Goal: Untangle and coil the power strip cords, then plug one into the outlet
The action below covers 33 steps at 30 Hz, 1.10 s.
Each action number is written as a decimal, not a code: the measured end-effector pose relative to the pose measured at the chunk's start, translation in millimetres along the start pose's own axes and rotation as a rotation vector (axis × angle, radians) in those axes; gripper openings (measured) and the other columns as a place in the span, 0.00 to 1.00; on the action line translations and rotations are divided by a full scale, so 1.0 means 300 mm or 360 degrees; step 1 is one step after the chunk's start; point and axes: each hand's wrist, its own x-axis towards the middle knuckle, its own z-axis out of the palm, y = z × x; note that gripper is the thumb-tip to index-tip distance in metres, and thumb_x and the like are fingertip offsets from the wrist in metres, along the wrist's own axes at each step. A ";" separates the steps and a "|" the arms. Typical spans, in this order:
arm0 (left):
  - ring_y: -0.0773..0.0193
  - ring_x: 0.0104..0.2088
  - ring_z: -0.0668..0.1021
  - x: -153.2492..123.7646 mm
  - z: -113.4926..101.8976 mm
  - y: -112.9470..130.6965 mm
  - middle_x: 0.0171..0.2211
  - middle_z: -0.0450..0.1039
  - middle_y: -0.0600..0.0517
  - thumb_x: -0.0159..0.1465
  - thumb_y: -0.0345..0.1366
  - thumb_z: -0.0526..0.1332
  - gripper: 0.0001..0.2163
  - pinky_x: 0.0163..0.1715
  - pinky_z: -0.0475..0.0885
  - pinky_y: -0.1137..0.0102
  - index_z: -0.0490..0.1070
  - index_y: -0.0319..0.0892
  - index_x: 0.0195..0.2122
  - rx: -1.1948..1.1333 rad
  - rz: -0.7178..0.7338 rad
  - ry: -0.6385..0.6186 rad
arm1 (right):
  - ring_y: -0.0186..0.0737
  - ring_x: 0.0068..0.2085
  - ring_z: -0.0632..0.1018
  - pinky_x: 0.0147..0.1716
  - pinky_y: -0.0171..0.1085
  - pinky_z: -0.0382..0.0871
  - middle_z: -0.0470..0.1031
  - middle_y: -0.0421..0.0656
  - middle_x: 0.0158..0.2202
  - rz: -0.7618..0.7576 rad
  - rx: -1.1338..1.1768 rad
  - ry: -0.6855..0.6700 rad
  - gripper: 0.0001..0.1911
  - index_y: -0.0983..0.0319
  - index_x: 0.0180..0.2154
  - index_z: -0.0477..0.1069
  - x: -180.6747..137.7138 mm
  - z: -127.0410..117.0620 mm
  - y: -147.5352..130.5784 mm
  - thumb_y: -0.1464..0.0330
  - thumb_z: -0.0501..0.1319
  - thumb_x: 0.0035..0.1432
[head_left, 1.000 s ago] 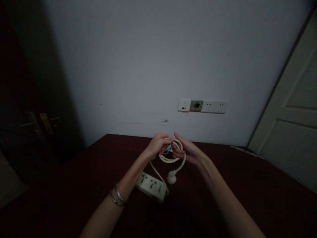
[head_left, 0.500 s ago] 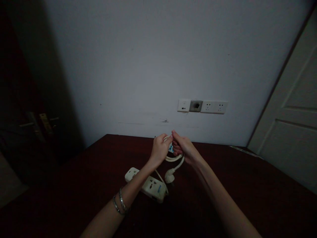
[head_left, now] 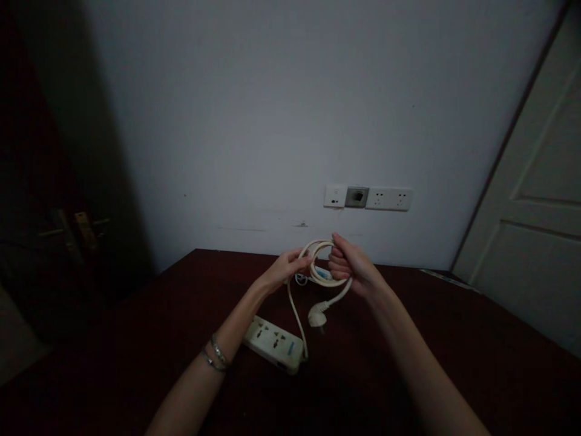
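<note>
Power strip (head_left: 275, 344): looked to me like smooth plastic.
Cord (head_left: 330, 283): I saw a smooth, matt plastic sheath.
Plug (head_left: 317, 317): was plastic, ribbed at the neck.
Bracelets (head_left: 218, 353): read as shiny metal from my end.
Tabletop (head_left: 181, 309): looked like smooth wood.
Wall (head_left: 254, 121): was matt, scuffed.

We use one head-worn view, facing forward and down over the table (head_left: 136, 327) to the wall (head_left: 254, 121) at 12 o'clock. Its wide field spans the door handle (head_left: 85, 227) at 9 o'clock and the panelled door (head_left: 540, 188) at 3. We see the left hand (head_left: 287, 268) and right hand (head_left: 353, 266) nearer than the wall.
</note>
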 end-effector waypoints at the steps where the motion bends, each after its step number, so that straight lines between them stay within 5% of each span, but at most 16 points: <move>1: 0.67 0.29 0.73 0.003 -0.009 -0.021 0.29 0.71 0.49 0.53 0.45 0.63 0.18 0.35 0.66 0.70 0.70 0.34 0.36 -0.0011 -0.0017 -0.0039 | 0.21 0.11 0.46 0.07 0.22 0.42 0.46 0.29 0.09 0.0011 0.0060 -0.0010 0.24 0.62 0.16 0.52 0.002 -0.018 -0.012 0.57 0.60 0.53; 5: 0.65 0.30 0.75 0.014 -0.032 -0.109 0.28 0.73 0.47 0.52 0.42 0.65 0.17 0.36 0.66 0.69 0.70 0.34 0.36 -0.0053 -0.0066 -0.0068 | 0.22 0.11 0.47 0.08 0.22 0.46 0.45 0.29 0.09 0.0045 0.0318 -0.0176 0.23 0.62 0.16 0.52 0.008 -0.092 -0.049 0.59 0.57 0.56; 9: 0.69 0.22 0.72 0.023 -0.028 -0.182 0.21 0.70 0.51 0.50 0.44 0.66 0.17 0.26 0.64 0.72 0.70 0.33 0.31 -0.0162 -0.0107 0.0053 | 0.23 0.12 0.49 0.10 0.23 0.48 0.44 0.29 0.10 0.0103 0.0588 -0.0335 0.21 0.62 0.18 0.52 0.015 -0.150 -0.063 0.63 0.53 0.59; 14: 0.79 0.12 0.57 0.038 -0.014 -0.227 0.14 0.60 0.59 0.53 0.48 0.62 0.20 0.14 0.50 0.78 0.71 0.32 0.34 -0.0169 -0.0127 0.0261 | 0.26 0.13 0.56 0.12 0.25 0.54 0.49 0.31 0.12 0.0106 0.0869 -0.0328 0.14 0.60 0.21 0.52 0.024 -0.185 -0.054 0.68 0.50 0.58; 19: 0.75 0.10 0.61 0.046 0.012 -0.263 0.13 0.61 0.58 0.57 0.54 0.54 0.23 0.10 0.54 0.78 0.68 0.35 0.37 0.0124 -0.0285 0.0327 | 0.28 0.17 0.61 0.16 0.27 0.61 0.54 0.33 0.15 0.0023 0.1040 -0.0274 0.08 0.60 0.27 0.55 0.031 -0.175 -0.037 0.70 0.48 0.59; 25: 0.71 0.11 0.67 0.027 0.062 -0.294 0.15 0.65 0.58 0.60 0.50 0.51 0.19 0.14 0.67 0.73 0.62 0.39 0.41 0.0125 -0.0628 -0.0123 | 0.28 0.20 0.65 0.29 0.31 0.71 0.60 0.34 0.19 -0.0247 0.0994 -0.0135 0.10 0.63 0.34 0.60 0.026 -0.155 -0.047 0.69 0.44 0.64; 30: 0.69 0.15 0.71 0.003 0.088 -0.272 0.16 0.67 0.57 0.59 0.32 0.53 0.06 0.17 0.69 0.74 0.58 0.39 0.37 0.0353 -0.0996 -0.0405 | 0.26 0.16 0.64 0.21 0.28 0.68 0.62 0.35 0.18 -0.0353 0.0728 0.0142 0.12 0.65 0.35 0.63 0.047 -0.153 -0.041 0.67 0.44 0.65; 33: 0.68 0.15 0.71 -0.014 0.109 -0.250 0.16 0.67 0.57 0.57 0.26 0.53 0.09 0.17 0.68 0.75 0.57 0.38 0.39 0.0637 -0.1145 -0.0593 | 0.27 0.18 0.68 0.22 0.30 0.70 0.67 0.37 0.20 -0.0399 0.0504 0.0337 0.10 0.65 0.34 0.65 0.074 -0.147 -0.006 0.68 0.49 0.62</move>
